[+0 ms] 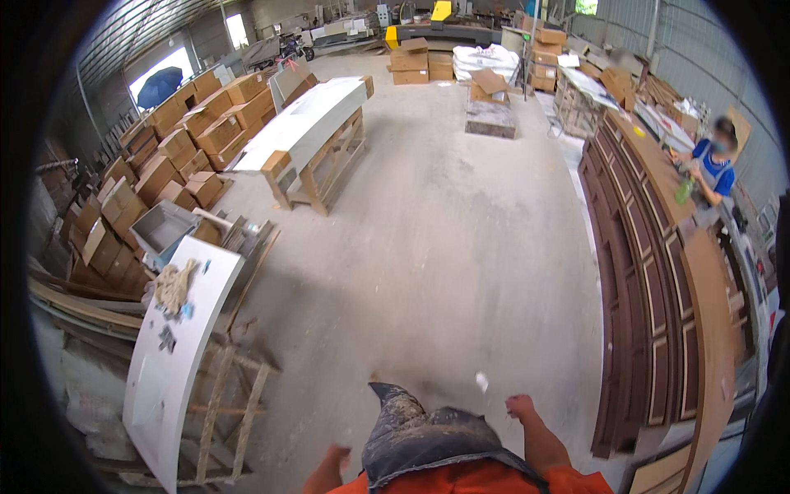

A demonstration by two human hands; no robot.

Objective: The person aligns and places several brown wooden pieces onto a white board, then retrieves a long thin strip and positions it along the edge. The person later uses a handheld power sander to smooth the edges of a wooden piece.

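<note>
My left hand point(336, 455) hangs low beside my dark, stained apron point(428, 440). Its fingers are smeared and too small to read. On the other side, my right hand point(520, 406) is held out over the concrete floor with its fingers curled in, and nothing shows in it. A small white scrap point(481, 381) lies on the floor a little to the left of that hand. Neither hand touches a bench or a panel.
At left stands a white panel point(177, 362) on a wooden frame, with a crumpled rag point(175, 286) on it. Farther off is a white-topped bench point(309, 123) beside stacked cardboard boxes point(222, 136). Dark brown cabinets point(625, 272) line the right, where a co-worker point(712, 169) holds a green bottle point(683, 191).
</note>
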